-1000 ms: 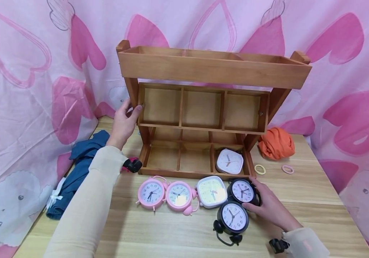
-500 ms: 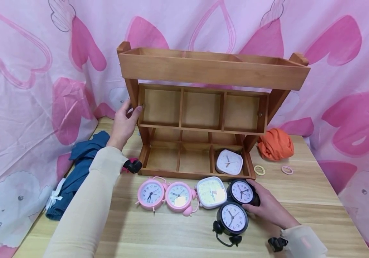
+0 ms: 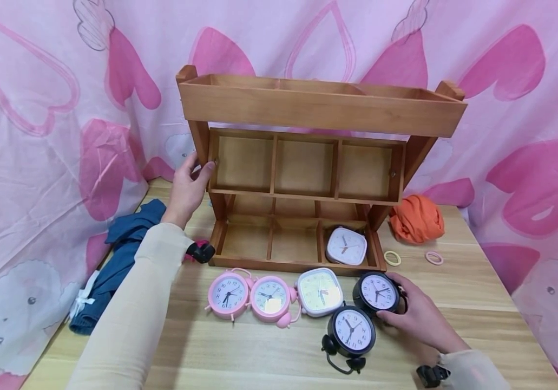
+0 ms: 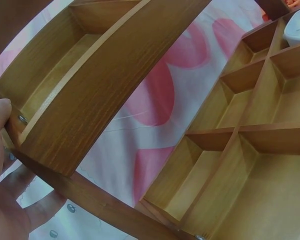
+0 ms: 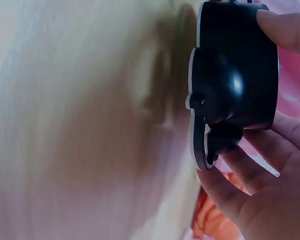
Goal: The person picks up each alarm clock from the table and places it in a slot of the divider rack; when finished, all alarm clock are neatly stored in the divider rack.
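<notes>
My left hand (image 3: 187,189) grips the left side post of a wooden tiered rack (image 3: 322,111), thumb in front and fingers behind, as the left wrist view shows. With my right hand (image 3: 425,311) I hold a black twin-bell alarm clock (image 3: 378,291) between thumb and fingers; its side and bell (image 5: 230,75) fill the right wrist view. A second black alarm clock (image 3: 352,329) lies face up just below it. To the left lie a white square clock (image 3: 320,291) and two pink alarm clocks (image 3: 270,298). Another white clock (image 3: 346,246) sits in the rack's bottom right compartment.
An orange cloth bundle (image 3: 416,219) lies right of the rack, near a yellow ring (image 3: 392,258) and a pink ring (image 3: 434,258). Rolled blue cloth (image 3: 123,260) lies at the left. A pink patterned curtain (image 3: 279,38) hangs behind.
The black alarm clock in my right hand has shifted right, away from the white square clock. My left hand keeps its place on the rack.
</notes>
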`<state>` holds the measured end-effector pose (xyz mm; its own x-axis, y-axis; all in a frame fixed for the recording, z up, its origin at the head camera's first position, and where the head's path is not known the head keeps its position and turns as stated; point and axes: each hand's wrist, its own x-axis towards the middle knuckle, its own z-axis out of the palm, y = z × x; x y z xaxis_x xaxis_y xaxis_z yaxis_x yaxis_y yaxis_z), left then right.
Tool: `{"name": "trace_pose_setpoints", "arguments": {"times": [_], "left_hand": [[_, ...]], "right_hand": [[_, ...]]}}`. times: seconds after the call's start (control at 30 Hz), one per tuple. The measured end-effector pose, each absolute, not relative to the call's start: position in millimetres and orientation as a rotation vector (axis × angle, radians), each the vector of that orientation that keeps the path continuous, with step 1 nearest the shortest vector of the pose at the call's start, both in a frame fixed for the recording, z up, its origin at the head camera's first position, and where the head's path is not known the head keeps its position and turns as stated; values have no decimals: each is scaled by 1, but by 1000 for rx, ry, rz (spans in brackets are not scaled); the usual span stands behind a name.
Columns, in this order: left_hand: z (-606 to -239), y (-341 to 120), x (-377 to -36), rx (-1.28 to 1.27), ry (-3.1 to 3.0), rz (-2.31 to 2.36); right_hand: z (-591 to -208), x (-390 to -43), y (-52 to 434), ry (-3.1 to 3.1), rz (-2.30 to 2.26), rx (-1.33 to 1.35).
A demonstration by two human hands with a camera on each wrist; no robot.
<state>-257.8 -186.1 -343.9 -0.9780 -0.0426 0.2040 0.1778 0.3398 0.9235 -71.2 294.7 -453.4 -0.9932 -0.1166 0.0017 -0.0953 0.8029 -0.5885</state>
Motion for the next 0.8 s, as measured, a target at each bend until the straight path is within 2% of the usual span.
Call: {"name": "trace_pose_setpoints", "arguments": {"times": [0.2,0.4,0.8], "left_hand": [[-345,-188,-259,-121,-2411,-1698],[-345,-188,-258,-112,-2419,-1698],[-343,-187,-257,-102,-2422,-1699]], "right_hand": [[-436,-63,299,2998,-977,-189],[-416,-66,279,2981,-1021,-202],[-395,-116,221,2844,-1075,-310]]}}
